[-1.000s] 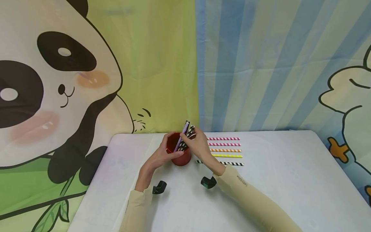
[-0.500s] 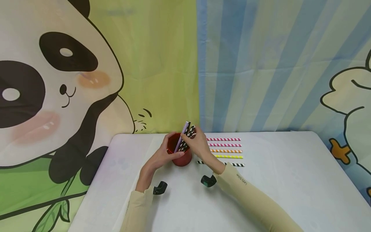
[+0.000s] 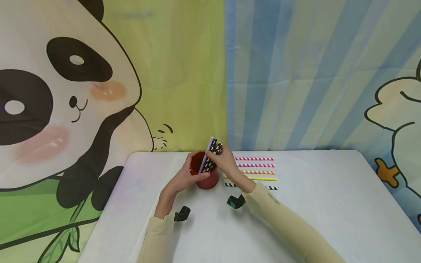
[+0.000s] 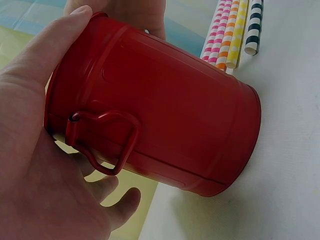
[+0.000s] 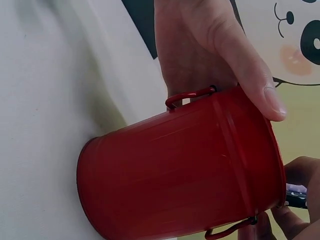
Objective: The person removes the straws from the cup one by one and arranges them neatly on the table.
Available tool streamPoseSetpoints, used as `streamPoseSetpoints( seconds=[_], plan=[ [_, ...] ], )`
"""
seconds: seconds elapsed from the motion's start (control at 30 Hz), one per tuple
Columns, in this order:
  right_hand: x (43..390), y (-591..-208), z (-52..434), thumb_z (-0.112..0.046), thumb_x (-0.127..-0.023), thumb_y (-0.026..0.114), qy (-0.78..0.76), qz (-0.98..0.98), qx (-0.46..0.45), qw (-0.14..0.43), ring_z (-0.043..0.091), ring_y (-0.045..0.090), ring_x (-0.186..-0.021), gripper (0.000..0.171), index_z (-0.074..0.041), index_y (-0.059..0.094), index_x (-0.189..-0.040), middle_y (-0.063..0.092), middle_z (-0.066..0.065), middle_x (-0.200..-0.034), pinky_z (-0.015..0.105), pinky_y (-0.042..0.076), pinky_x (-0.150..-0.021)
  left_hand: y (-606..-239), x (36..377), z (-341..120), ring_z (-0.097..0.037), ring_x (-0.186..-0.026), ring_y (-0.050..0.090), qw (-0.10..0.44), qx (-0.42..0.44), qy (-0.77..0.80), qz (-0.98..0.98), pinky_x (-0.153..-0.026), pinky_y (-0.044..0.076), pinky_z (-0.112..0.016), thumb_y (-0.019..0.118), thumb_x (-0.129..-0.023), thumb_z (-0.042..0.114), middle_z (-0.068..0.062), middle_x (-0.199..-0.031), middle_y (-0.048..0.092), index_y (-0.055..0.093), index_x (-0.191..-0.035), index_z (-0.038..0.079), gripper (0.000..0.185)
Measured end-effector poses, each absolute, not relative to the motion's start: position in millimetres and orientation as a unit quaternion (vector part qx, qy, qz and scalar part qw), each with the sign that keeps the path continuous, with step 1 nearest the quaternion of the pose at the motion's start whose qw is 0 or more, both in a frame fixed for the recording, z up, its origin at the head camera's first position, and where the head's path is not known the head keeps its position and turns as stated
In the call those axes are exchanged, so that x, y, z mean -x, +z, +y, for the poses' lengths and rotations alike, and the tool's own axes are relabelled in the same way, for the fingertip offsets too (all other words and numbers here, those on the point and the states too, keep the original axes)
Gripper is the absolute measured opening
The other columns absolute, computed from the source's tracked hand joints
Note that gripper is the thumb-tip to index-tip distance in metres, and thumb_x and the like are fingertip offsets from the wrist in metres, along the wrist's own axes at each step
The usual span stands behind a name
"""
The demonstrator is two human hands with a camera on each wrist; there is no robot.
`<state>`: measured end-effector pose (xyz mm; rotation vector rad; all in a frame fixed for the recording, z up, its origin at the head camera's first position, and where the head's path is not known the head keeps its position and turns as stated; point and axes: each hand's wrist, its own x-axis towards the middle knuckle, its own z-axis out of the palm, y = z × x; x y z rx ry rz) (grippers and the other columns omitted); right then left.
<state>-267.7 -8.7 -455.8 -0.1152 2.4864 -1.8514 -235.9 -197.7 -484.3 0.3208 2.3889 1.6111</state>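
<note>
I have one red bucket (image 3: 207, 182) near the far edge of the bench (image 3: 329, 190), left of its middle. My left hand (image 3: 184, 177) holds it by the rim, thumb on the near side and fingers bent round the left. Two wire handles (image 5: 192, 94) show on its wall.

My right hand (image 3: 227, 160) is narrow, pinching a bunch of straws over the bucket: one purple straw (image 3: 203, 164) on the left and, beside it, black patterned straws (image 3: 208, 166), at least two; they overlap too much for me to count. The bunch leans to the right, lower ends in the bucket's mouth.

On the bench to the right I count five straws in a row, lying apart from one another. From far to near: two pink straws (image 3: 256, 165), one orange straw (image 3: 260, 172), one yellow straw (image 3: 264, 178) and one black-and-white straw (image 3: 273, 187).
</note>
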Motion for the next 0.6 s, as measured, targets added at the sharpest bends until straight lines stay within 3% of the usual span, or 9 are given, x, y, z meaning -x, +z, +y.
streamPoseSetpoints(
  seconds=[0.6],
  plan=[
    [268.2, -457.0, -9.9, -0.028, -0.088, 0.07, -0.599, 0.8, 0.034, 0.034, 0.026, 0.065, -0.099, 0.05, 0.002, 0.055, -0.125, 0.065, 0.019, -0.116, 0.039, 0.058, -0.084, -483.5, 235.4, -197.6, -0.031, -0.138, 0.042, 0.121, -0.115, 0.558, 0.813, -0.113, 0.039, -0.052, 0.078, -0.087, 0.032, -0.005, -0.152, 0.038, 0.018, -0.155, 0.032, 0.09]
  ],
)
